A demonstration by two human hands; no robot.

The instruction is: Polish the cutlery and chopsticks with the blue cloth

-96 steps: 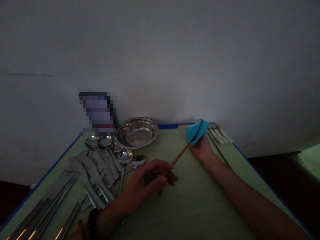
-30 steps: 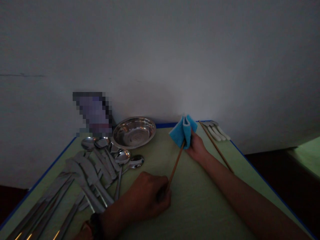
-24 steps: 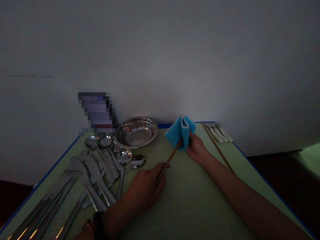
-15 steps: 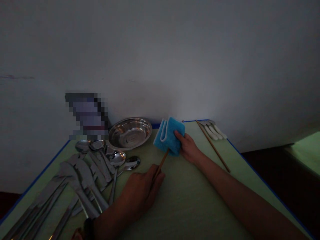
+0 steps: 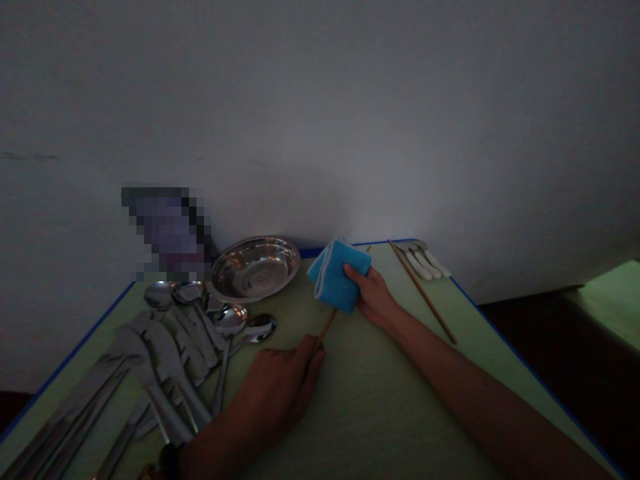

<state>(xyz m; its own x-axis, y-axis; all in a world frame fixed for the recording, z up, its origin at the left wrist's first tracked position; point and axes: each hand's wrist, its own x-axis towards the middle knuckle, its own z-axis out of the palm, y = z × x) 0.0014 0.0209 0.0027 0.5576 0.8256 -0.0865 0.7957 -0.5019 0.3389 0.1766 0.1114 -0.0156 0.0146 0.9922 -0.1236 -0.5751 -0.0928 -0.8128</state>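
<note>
My left hand (image 5: 287,377) is closed around the near end of a thin wooden chopstick (image 5: 327,323), which slants up and away over the table. A folded blue cloth (image 5: 340,275) with white edging is wrapped about the chopstick's upper part, and its far tip shows just behind the cloth. My right hand (image 5: 373,292) grips the cloth from the right, thumb on top; its other fingers are mostly hidden behind it. A second chopstick (image 5: 423,292) lies on the table to the right, alongside several forks (image 5: 424,263) with white handles.
A shiny metal bowl (image 5: 256,269) stands near the wall. On the left lie several spoons (image 5: 231,319) and a heap of table knives (image 5: 160,357). Behind them a blurred-out upright object (image 5: 170,230) leans by the wall. The light green table (image 5: 380,407) has blue edges.
The cloth has slid or turned slightly on the chopstick, so the far tip now shows beyond it. My left hand has shifted slightly down and left. The view has moved a little.
</note>
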